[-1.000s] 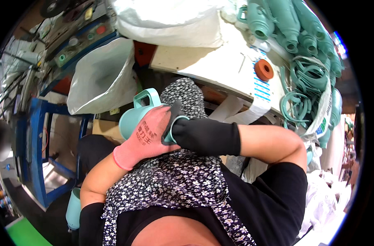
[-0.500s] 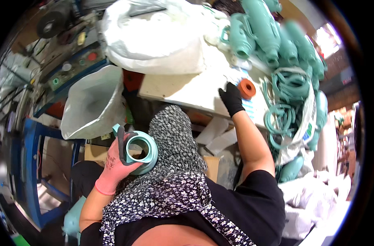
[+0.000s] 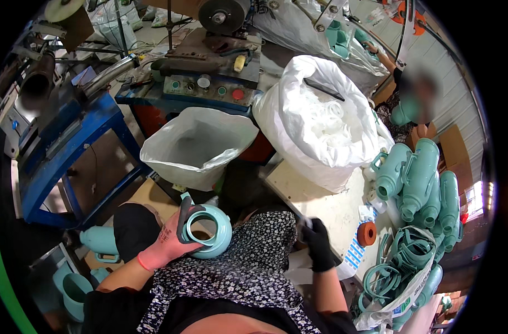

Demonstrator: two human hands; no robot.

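My left hand (image 3: 169, 243), in a pink glove with dark grey fingers, grips a glossy teal thermos shell (image 3: 223, 232) over my lap. Its round open mouth faces up, and a small tab of the same colour sticks out beside my thumb. To the right, my right hand (image 3: 321, 247) in a black glove is raised between the shell and the table edge. Its fingertips are closed on a small pale piece (image 3: 306, 224), too blurred to name. On the table lie a reddish-brown tape roll (image 3: 367, 234) and a blue-and-white sheet (image 3: 354, 255).
A large white sack (image 3: 321, 161) of clear plastic rings stands on the table (image 3: 298, 186). Teal thermos shells (image 3: 421, 178) and a bag of teal handles (image 3: 387, 278) crowd the right. An open sack (image 3: 201, 161) and blue-framed machine (image 3: 92, 147) stand left. A person (image 3: 396, 106) works behind.
The view has swung to the left. My right hand has come off the table beside the tape roll toward the thermos shell, with a small pale piece in its fingers. My left hand keeps its grip.
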